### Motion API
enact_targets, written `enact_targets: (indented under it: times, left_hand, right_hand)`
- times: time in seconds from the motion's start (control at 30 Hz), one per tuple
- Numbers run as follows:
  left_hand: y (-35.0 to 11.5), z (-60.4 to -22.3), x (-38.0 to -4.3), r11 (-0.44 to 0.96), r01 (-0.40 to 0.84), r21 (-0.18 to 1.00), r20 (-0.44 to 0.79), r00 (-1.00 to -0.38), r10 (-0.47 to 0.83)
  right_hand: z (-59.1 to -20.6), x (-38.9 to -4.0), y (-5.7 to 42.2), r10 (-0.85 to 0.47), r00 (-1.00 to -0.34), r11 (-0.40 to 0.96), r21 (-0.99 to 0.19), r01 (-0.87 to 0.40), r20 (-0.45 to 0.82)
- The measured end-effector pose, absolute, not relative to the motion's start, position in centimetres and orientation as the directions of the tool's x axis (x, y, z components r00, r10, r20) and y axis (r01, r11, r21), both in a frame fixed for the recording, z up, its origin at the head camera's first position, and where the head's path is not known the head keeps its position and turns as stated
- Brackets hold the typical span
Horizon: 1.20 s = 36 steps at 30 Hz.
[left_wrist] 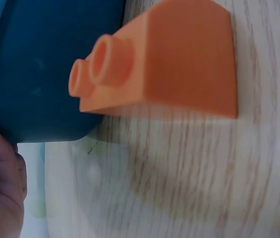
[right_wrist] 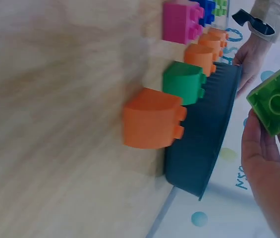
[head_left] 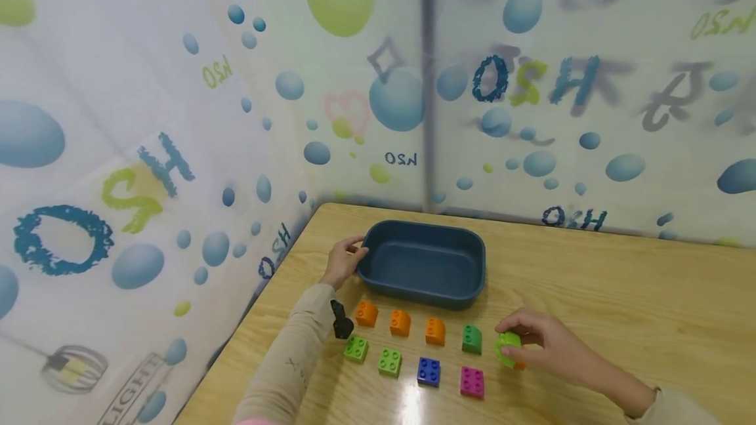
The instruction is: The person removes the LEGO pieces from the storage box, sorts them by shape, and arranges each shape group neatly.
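At the back left, my left hand [head_left: 344, 262] grips the left rim of a dark blue rectangular bin [head_left: 420, 294], the thumb over the edge. My right hand [head_left: 546, 343] pinches a light green toy building block [head_left: 508, 348] between thumb and fingers. In the right wrist view the hollow underside of that block [right_wrist: 277, 101] faces the camera, away from the tabletop. Mostly hidden by the right hand in the head view, an orange block [right_wrist: 152, 119] with a curved side stands on the table at the right end of the back row.
In front of the bin, the back row also has three orange blocks [head_left: 399, 323] and a dark green one [head_left: 471, 339]. Nearer me sit two light green blocks [head_left: 390, 361], a blue one [head_left: 428, 371] and a magenta one [head_left: 472, 382]. A patterned wall [head_left: 508, 143] borders the wooden table [head_left: 626, 294].
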<state>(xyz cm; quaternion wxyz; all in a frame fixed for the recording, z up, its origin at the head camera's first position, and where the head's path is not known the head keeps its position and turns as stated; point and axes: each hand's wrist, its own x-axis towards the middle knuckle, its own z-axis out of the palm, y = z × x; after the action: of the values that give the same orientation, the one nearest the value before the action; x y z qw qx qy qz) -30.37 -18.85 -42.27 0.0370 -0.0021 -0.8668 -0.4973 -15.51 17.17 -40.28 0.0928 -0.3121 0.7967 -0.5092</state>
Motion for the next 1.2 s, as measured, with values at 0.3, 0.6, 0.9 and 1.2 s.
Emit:
enact_targets:
  times: [0.3,0.6,0.9,1.2]
  left_hand:
    - [-19.0,-42.4,-30.4,0.507,0.069,0.859,0.086,-0.996,-0.009]
    - [-19.2,-42.4,-30.5,0.500,0.074,0.863,0.084,-0.996,0.003]
    - [-18.9,-42.3,-30.5,0.502,0.052,0.863,0.063,-0.998,-0.006]
    - [-18.8,-42.3,-30.4,0.507,0.050,0.861,0.064,-0.998,-0.010]
  right_hand:
    - [-42.7,-13.3,18.3,-0.618,-0.781,0.281,-0.904,-0.323,0.087]
    - [-44.2,-12.4,18.3,-0.598,-0.801,0.324,-0.923,-0.208,-0.029]
    - [-44.7,-12.1,17.9,-0.580,-0.814,0.398,-0.879,-0.261,-0.021]
    - [-44.8,-12.0,18.0,-0.575,-0.817,0.470,-0.805,-0.361,0.030]
